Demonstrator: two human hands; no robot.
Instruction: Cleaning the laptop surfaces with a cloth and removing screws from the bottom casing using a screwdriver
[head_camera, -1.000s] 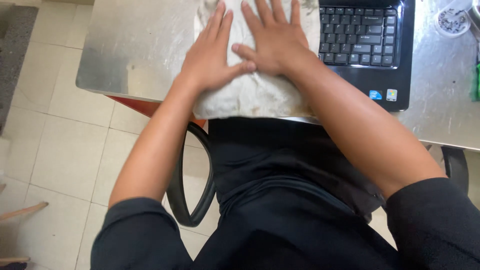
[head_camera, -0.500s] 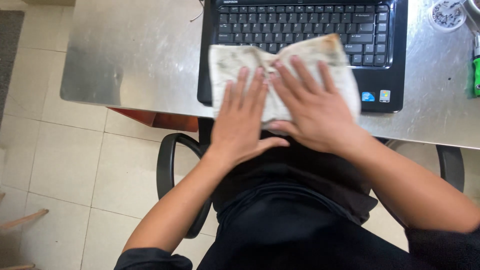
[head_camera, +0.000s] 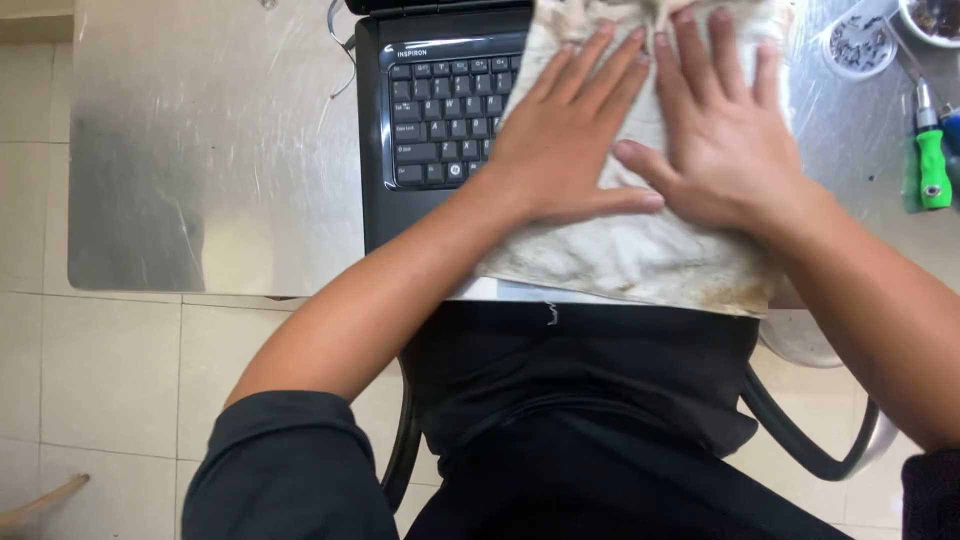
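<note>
The fingers (head_camera: 600, 80) of the left hand (head_camera: 570, 150) are stretched out long and spread a little, lying flat on a pale, stained cloth (head_camera: 640, 250). The fingers of the right hand (head_camera: 720, 140) are flat and a bit spread too, and they press on the same cloth. No finger curls around anything; both hands just push down with open palms. The two hands sit side by side, and the left thumb touches the right thumb in the middle.

The cloth lies over the right part of a black laptop (head_camera: 440, 150). It covers some of the keys and the flat part below them. Its near edge hangs just past the edge of the shiny metal table (head_camera: 200, 150), close to the person's dark shirt. The left side of the keyboard shows, with no cloth on it.

To the right of the cloth, on the table, lies a tool with a green handle (head_camera: 933, 165). Above it sits a small round dish (head_camera: 860, 45) with tiny dark bits inside. A thin wire (head_camera: 340, 40) curls beside the top left corner of the laptop. The floor below has pale tiles (head_camera: 100, 370).
</note>
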